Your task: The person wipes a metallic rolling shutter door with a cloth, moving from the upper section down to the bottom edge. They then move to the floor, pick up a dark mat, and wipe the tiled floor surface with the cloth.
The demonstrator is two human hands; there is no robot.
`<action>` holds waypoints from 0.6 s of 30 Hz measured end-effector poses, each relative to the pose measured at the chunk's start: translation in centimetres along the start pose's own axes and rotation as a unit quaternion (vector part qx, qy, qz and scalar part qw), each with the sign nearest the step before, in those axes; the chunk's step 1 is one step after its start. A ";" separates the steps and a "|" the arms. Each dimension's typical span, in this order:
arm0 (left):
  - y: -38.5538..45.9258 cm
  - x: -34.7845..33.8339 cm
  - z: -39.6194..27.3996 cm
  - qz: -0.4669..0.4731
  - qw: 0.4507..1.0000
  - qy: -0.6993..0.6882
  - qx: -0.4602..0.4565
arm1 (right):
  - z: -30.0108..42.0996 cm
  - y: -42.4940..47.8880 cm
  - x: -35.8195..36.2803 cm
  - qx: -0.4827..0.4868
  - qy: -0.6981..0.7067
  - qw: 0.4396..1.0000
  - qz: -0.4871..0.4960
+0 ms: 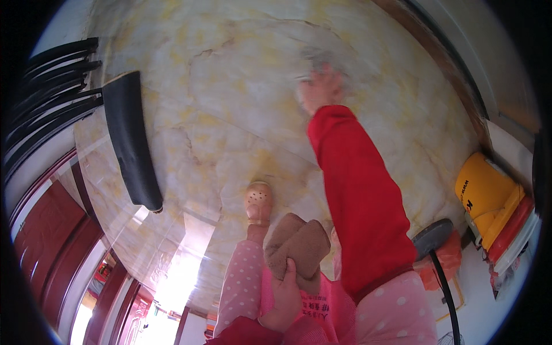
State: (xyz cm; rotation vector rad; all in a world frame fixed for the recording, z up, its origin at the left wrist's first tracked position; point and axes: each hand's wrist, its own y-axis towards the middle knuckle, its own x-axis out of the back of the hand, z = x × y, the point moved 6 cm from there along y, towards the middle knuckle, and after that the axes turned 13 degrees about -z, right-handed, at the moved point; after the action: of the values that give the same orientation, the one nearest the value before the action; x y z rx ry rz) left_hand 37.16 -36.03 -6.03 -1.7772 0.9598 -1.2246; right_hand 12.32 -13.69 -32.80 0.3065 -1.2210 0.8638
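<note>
My left hand point(284, 293) grips a few flat brown plush pieces point(297, 246) above my lap, thumb on top. My right arm, in a red sleeve, reaches forward, and my right hand point(321, 88) is low over the marbled tile floor point(241, 99). Motion blurs that hand; a greyish smear lies around its fingertips, and whether it holds anything is unclear. Below my knees, a tan clog point(258, 200) rests on the floor. A pink mesh apron or bag point(319, 310) with writing lies between my polka-dot trouser legs.
A long black padded piece point(129, 142) lies at left, beside several curved black bars point(56, 86). At right stand a yellow bucket point(485, 189) bearing writing, a dark round base point(433, 237) with a black pole, and a red plastic bag point(450, 263). Dark red doors point(51, 241) line the lower left.
</note>
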 end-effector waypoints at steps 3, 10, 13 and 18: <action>-0.6 -0.9 -1.6 -0.015 0.999 0.038 -0.017 | 4.8 -5.8 -1.5 0.234 -0.057 0.967 0.082; -0.2 -1.8 -2.0 -0.024 0.999 0.010 -0.026 | -12.4 -17.1 0.9 0.290 -0.020 0.948 0.131; -0.3 -1.1 -1.1 -0.016 1.000 -0.014 0.010 | -22.5 -16.3 5.2 0.123 -0.052 0.991 0.004; -1.7 -2.2 -3.9 0.124 0.970 0.157 -0.136 | -45.1 -11.9 6.2 -0.242 -0.040 0.923 -0.297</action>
State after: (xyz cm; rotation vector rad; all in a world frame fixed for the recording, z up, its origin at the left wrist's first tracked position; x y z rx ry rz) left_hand 33.16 -34.02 -4.35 -1.6272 1.5489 -1.2817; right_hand 52.50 9.58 -40.18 0.2866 -1.2745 0.0160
